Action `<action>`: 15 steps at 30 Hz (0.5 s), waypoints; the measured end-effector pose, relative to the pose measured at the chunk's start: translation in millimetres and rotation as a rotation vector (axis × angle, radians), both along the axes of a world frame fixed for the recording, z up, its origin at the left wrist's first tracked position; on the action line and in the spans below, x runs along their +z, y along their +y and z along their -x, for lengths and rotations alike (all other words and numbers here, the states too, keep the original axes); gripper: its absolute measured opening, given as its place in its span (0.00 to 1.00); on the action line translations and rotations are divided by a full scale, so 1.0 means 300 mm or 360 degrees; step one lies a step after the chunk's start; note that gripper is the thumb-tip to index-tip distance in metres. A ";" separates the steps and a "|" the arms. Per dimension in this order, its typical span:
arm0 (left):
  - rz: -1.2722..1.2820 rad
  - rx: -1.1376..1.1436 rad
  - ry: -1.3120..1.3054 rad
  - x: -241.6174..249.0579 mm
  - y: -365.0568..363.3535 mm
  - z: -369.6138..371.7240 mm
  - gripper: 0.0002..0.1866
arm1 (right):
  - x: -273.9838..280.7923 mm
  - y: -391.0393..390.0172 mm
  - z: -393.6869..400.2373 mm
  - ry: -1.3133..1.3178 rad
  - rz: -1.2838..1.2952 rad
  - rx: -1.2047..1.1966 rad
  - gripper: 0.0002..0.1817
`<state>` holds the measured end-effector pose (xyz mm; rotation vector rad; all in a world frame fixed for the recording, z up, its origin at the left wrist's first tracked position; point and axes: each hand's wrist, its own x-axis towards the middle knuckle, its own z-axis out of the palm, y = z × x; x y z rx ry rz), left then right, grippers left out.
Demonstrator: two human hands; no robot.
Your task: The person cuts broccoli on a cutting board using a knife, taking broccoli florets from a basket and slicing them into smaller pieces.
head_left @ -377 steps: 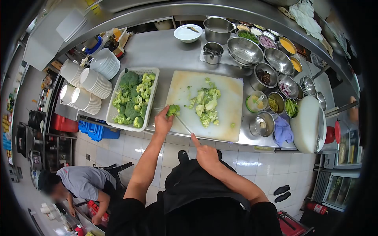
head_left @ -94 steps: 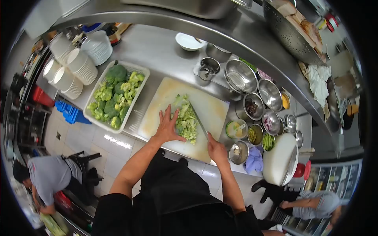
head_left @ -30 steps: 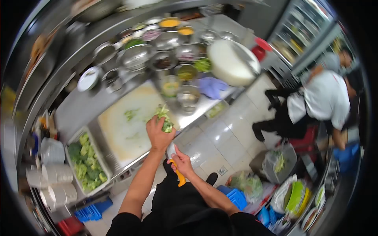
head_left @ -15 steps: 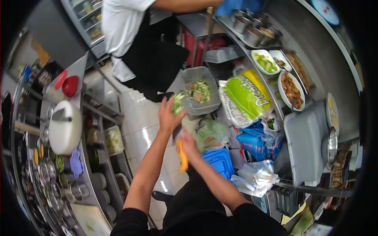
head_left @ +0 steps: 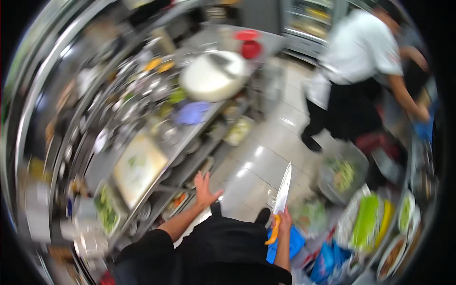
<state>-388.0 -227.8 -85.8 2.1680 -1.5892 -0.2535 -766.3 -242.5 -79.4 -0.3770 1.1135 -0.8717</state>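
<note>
Head view: the left hand (head_left: pixel 204 192) is empty, fingers spread; the right hand (head_left: pixel 285 220) is closed round the handle of a knife (head_left: pixel 283 190). Beyond the right hand, cut greens (head_left: pixel 344 175) lie in a bin (head_left: pixel 363 167). Left of the left hand, a few scraps (head_left: pixel 137 161) dot the cutting board (head_left: pixel 140 180); nearby broccoli (head_left: pixel 106 209) seems uncut.

Motion blur over left half of frame. Round steel bowls (head_left: pixel 130 111) on the steel worktop (head_left: pixel 98 164) smear together; most contents unreadable. Green scraps (head_left: pixel 136 161) on the white rectangular cutting board (head_left: pixel 130 184): too blurred to identify. Right hand (head_left: pixel 285 221) hides part of the orange-handled steel knife (head_left: pixel 282 192). Blue plastic crate (head_left: pixel 295 243), lower centre: partly behind right forearm. Co-worker in white shirt (head_left: pixel 363 52): head cut off at top edge.
</note>
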 end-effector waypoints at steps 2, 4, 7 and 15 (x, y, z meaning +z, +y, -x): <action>0.0269 0.0414 -0.0245 0.107 0.152 -0.325 0.62 | 0.046 -0.024 -0.231 -0.0090 0.0090 0.0366 0.32; 0.0390 0.0880 -0.0350 0.197 0.269 -0.563 0.64 | 0.110 -0.055 -0.464 -0.0176 0.0199 0.0735 0.33; 0.0097 0.1302 -0.0420 0.176 0.375 -0.885 0.73 | 0.190 -0.136 -0.821 -0.0121 0.0339 0.1224 0.32; 0.0195 0.0936 -0.0195 0.086 0.405 -1.484 0.63 | 0.237 -0.159 -1.636 0.0190 0.0357 0.1819 0.31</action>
